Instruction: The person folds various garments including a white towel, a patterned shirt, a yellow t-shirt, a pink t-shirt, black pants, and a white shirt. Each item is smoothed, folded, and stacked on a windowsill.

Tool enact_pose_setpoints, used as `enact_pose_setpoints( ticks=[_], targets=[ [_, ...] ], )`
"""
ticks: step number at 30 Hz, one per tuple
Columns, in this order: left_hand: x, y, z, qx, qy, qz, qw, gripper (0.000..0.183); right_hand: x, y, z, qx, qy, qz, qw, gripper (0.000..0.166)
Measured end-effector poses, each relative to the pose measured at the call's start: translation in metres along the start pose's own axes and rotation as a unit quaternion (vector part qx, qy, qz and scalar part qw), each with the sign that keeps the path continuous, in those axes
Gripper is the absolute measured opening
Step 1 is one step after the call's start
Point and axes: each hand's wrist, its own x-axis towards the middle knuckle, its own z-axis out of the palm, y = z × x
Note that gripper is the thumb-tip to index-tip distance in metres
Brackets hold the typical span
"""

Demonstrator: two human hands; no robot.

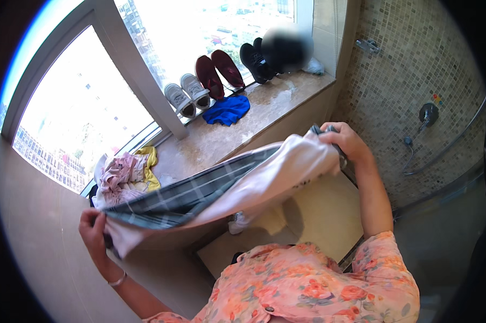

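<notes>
Between my two hands a garment hangs stretched, with a pale pink or white layer (267,177) and a green-grey plaid layer (194,194). My left hand (92,230) grips one end of it at the lower left. At the upper right, my right hand (346,141) clutches the other end, bunched in the fingers. Dark marks show on the pale layer, too blurred to make out. Beyond my left hand, a heap of pink and white clothes (119,175) with a yellow cloth (149,165) lies on the stone window ledge (263,115).
White sneakers (186,97), dark red shoes (218,74) and black shoes (256,60) lean along the window. A blue cloth (228,110) lies before them. A shower valve (429,113) with a hose is on the mosaic wall (412,48) at right. Beige tiles (324,214) cover the floor.
</notes>
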Motion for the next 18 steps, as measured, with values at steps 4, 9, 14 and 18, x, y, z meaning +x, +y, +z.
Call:
enact_pose_setpoints(
  ticks=[4, 9, 14, 18],
  targets=[
    [0.032, -0.09, 0.002, 0.097, 0.098, 0.057, 0.989, 0.008, -0.048, -0.073, 0.056, 0.014, -0.283, -0.055, 0.957, 0.015],
    [0.037, -0.124, 0.097, 0.153, 0.062, 0.032, 0.986, 0.012, -0.056, -0.116, 0.151, 0.173, -0.579, -0.202, 0.771, 0.022],
    [-0.015, -0.162, 0.297, -0.189, -0.171, -0.129, 0.958, 0.013, -0.062, -0.147, 0.21, 0.328, -0.582, -0.07, 0.741, 0.022],
    [-0.113, -0.061, 0.384, -0.387, -0.348, -0.248, 0.817, 0.016, -0.049, -0.149, 0.216, 0.481, -0.386, 0.03, 0.787, 0.022]
  ],
)
